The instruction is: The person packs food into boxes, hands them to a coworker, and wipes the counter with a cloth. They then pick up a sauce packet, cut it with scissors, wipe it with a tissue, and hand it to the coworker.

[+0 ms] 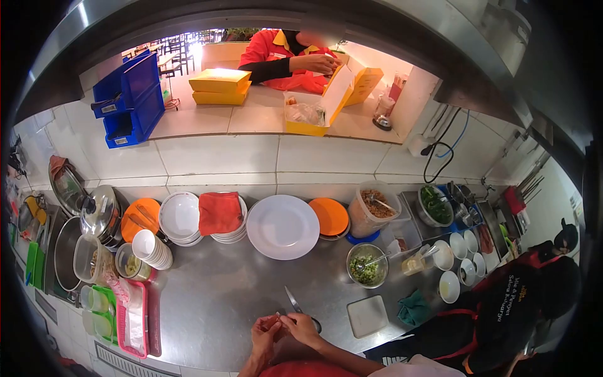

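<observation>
Near the front edge of the steel counter point(213, 301), my left hand point(266, 329) and my right hand point(300, 328) meet with fingers pinched together. Something tiny and pale seems to be between the fingertips, too small to name. Just beyond my right hand lies a knife point(293, 300), its blade pointing away and its dark handle partly behind that hand. To the right a square whitish tray or lid point(367, 316) lies flat, with a green cloth point(413, 308) beside it.
Along the back stand a large white plate point(282, 227), orange lids point(329, 217), a red cloth point(220, 213) on stacked plates and a bowl of chopped greens point(367, 266). A pink basket point(146, 320) is left. A co-worker point(502, 301) stands close right; another person point(282, 60) handles yellow boxes behind the ledge.
</observation>
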A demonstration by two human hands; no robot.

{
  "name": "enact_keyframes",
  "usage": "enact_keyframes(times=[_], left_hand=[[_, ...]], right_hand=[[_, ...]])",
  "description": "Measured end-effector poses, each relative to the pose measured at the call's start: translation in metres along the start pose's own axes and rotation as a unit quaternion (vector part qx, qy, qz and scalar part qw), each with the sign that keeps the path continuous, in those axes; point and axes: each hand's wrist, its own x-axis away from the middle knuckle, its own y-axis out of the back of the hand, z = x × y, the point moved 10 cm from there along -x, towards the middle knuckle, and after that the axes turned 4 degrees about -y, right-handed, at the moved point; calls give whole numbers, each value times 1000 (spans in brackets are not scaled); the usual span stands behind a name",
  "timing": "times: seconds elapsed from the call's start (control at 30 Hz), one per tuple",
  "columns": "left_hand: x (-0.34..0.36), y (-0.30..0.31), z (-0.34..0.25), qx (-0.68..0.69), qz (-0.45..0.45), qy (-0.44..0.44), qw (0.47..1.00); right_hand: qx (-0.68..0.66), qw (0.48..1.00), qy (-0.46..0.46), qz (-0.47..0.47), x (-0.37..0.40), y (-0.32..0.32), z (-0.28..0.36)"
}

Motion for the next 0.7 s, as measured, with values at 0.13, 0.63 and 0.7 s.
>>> enact_keyframes(times=[0.13,0.63,0.7], left_hand=[[-2,0,-1,-32,5,18,999],[-6,14,-8,34,-63,-52,996],[-6,11,-6,41,-53,-20,998]], right_hand=[[-36,999,2,-2,0,-2,-6],[-24,996,89,7,-8,-10,10],[15,991,135,-19,-8,-7,13]])
